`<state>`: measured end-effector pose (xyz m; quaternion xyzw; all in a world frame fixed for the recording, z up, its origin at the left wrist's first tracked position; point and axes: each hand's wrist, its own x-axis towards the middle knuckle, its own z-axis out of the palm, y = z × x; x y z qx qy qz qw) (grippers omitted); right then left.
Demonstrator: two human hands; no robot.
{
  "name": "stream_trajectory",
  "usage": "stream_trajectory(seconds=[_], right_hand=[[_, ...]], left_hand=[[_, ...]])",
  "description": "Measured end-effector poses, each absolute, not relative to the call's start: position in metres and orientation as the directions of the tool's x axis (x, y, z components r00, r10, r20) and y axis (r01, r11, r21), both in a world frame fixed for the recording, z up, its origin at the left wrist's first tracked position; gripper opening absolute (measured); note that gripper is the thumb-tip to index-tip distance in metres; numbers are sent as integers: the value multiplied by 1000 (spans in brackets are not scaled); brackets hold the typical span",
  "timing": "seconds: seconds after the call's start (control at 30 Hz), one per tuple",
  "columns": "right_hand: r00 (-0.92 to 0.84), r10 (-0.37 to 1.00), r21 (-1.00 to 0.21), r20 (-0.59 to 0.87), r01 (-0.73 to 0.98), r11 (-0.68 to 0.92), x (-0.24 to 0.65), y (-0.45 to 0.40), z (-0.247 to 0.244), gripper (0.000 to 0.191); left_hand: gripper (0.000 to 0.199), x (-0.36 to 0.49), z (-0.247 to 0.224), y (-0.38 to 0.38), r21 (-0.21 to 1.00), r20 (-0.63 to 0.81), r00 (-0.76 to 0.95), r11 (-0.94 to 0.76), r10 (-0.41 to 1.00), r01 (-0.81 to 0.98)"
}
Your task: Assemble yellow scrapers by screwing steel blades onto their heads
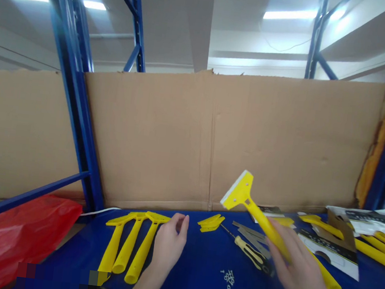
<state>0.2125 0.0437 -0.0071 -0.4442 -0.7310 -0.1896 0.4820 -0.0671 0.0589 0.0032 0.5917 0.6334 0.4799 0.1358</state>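
In my right hand [295,263] is a yellow scraper [263,220], gripped by its handle, its wide head raised and tilted up to the left with a pale edge along it. My left hand [171,237] hovers near the middle with thumb and fingers curled together; whatever they may hold is hidden. Just left of it lie several yellow scraper handles [129,244] side by side. Small yellow head plates [210,222] rest between my hands. A screwdriver [249,252] with a cream and black grip lies beside flat grey metal blades [253,237].
Tiny screws and nuts [229,276] are scattered on the blue table [198,279]. More yellow scrapers [380,249] and printed cards [331,253] lie at the right. Red plastic [26,232] covers the left side. Cardboard [151,144] and blue rack posts [87,169] stand behind.
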Motion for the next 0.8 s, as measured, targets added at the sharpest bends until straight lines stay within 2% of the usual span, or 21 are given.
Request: stream_trajectory(seconds=[0.07, 0.17, 0.27, 0.33, 0.47, 0.63, 0.8], right_hand=[[-45, 480, -190, 876, 883, 429, 223, 47, 0, 40], [40, 487, -195, 873, 942, 272, 238, 51, 9, 44], [94, 606, -183, 790, 979, 87, 253, 57, 10, 46], [50, 732, -111, 679, 993, 35, 261, 62, 5, 44], [1, 824, -6, 567, 1000, 2, 273, 73, -10, 39], [-12, 869, 101, 495, 994, -43, 275, 73, -17, 29], [-39, 785, 182, 618, 979, -95, 264, 65, -8, 27]], left_hand=[[25, -73, 1, 60, 541, 457, -235, -58, 858, 839], [26, -75, 1, 58, 252, 498, -183, 60, 848, 966], [29, -74, 2, 56, 69, 504, -156, 140, 850, 988], [29, -73, 1, 55, -7, 492, -168, 197, 854, 980], [31, -76, -1, 53, -93, 482, -221, 301, 848, 949], [39, -82, -1, 50, -91, 425, -312, 383, 850, 919], [38, -82, 3, 51, -57, 344, -275, 312, 898, 948]])
